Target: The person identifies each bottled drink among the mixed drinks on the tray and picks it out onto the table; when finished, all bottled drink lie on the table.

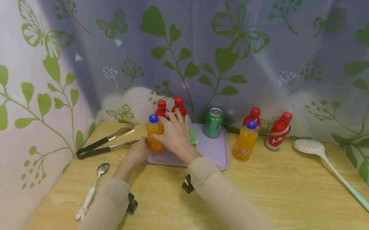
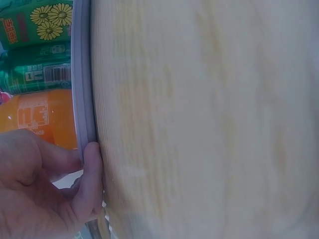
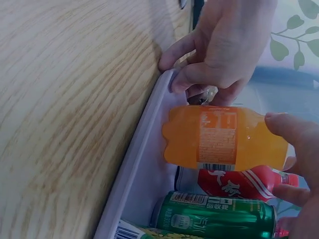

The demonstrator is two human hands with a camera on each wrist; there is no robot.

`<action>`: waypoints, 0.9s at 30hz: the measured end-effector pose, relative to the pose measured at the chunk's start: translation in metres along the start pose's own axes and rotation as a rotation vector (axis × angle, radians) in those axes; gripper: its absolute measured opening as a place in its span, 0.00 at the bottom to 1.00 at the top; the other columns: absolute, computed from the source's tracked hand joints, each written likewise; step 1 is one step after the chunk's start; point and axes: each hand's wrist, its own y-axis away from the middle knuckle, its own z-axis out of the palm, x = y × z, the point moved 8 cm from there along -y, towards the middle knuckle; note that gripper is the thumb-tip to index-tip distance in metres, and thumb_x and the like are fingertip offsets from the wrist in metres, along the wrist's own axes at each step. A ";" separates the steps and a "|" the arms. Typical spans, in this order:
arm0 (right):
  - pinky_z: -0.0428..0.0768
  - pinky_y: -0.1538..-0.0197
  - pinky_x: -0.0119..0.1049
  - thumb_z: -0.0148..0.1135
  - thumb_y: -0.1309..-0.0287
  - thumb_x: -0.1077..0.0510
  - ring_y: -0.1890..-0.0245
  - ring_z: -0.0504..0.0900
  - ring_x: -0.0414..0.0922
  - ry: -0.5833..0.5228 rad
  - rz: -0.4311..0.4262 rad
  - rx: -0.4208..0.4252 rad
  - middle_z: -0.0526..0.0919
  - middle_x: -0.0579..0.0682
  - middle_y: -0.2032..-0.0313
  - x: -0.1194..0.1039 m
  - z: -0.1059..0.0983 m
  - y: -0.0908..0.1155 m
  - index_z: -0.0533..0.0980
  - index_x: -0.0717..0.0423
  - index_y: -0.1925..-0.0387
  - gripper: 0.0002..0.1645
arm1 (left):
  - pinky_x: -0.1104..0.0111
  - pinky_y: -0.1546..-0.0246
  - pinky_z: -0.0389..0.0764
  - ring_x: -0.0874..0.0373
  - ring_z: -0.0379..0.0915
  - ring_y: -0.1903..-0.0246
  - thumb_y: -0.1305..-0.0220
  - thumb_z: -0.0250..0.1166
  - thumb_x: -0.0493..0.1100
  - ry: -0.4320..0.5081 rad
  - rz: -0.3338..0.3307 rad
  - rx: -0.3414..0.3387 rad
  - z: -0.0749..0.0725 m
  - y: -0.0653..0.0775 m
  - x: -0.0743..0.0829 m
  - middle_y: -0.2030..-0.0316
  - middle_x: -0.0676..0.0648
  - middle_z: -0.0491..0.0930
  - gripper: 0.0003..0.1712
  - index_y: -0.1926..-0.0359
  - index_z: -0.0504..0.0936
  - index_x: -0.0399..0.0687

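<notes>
My left hand [image 1: 139, 151] pinches the front left corner of the lilac tray [image 1: 217, 147]; in the left wrist view its thumb and a finger grip the tray's rim [image 2: 82, 79]. An orange drink bottle [image 3: 224, 137] with a blue cap stands upright on the tray. My right hand [image 1: 177, 136] is beside this bottle with spread, fairly straight fingers, its thumb touching the bottle near the shoulder. Behind it on the tray are two red bottles [image 1: 178, 106], partly hidden by the right hand. The tray also holds a green can [image 1: 213, 123] and a green carton [image 1: 193, 137] with yellow flowers.
Right of the tray stand another orange bottle [image 1: 246, 141] and two more red bottles [image 1: 278, 132]. A skimmer [image 1: 336, 175] lies at the far right. Tongs [image 1: 102, 146] and a spoon [image 1: 91, 192] lie on the left. Patterned curtain surrounds the wooden table [image 1: 264, 206].
</notes>
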 end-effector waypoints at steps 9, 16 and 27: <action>0.58 0.16 0.65 0.71 0.42 0.29 0.25 0.72 0.53 -0.026 -0.048 0.128 0.86 0.47 0.36 -0.001 -0.021 0.006 0.75 0.41 0.28 0.45 | 0.67 0.70 0.90 0.35 0.80 0.46 0.34 0.52 0.30 0.031 0.006 0.003 0.001 0.001 0.001 0.37 0.26 0.77 0.29 0.32 0.67 0.33; 0.74 0.64 0.33 0.72 0.40 0.34 0.61 0.82 0.47 -0.256 -0.063 0.207 0.91 0.48 0.50 -0.004 -0.048 0.016 0.74 0.45 0.27 0.44 | 0.65 0.71 0.90 0.33 0.81 0.44 0.32 0.47 0.30 0.000 0.007 0.011 -0.001 0.002 0.002 0.35 0.26 0.76 0.29 0.30 0.66 0.33; 0.91 0.56 0.37 0.77 0.40 0.52 0.55 0.89 0.50 -0.733 -0.099 0.378 0.88 0.51 0.42 -0.008 -0.100 0.041 0.75 0.47 0.30 0.38 | 0.67 0.74 0.90 0.35 0.84 0.52 0.32 0.50 0.27 0.055 -0.021 -0.001 0.000 0.001 -0.001 0.35 0.22 0.74 0.29 0.30 0.66 0.32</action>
